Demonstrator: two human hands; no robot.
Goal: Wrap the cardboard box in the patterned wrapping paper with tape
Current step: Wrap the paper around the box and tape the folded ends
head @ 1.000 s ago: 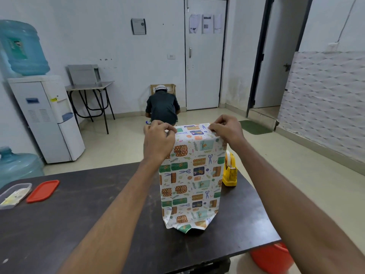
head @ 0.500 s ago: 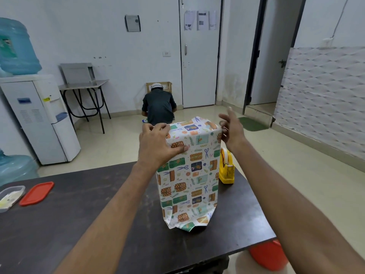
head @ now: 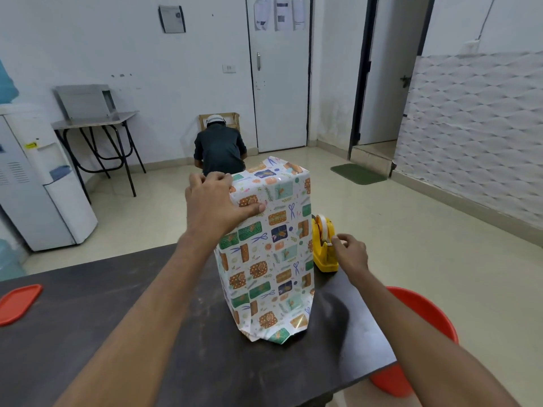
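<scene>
Table [head: 117, 333], dark, scuffed: bears all items. Wrapping paper [head: 270, 259], patterned, fully sheathing the cardboard box, which stands on end near the table's centre; lower end crumpled, apparently untaped. Right hand [head: 351, 254]: fingertips pinching tape [head: 322, 224] at the yellow dispenser [head: 323, 251], just right of the box. Left hand [head: 214, 207]: fingers curled over the top-left edge, thumb pressed on the front face, pinning the fold. Risk: a one-handed pull may drag the dispenser or tip the tall box; a slackened grip would let the top fold spring open. Beyond: person [head: 220, 151] crouched near the door.

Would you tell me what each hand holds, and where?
Left hand grips the box at its top left corner; right hand pinches the tape end at the dispenser.
</scene>
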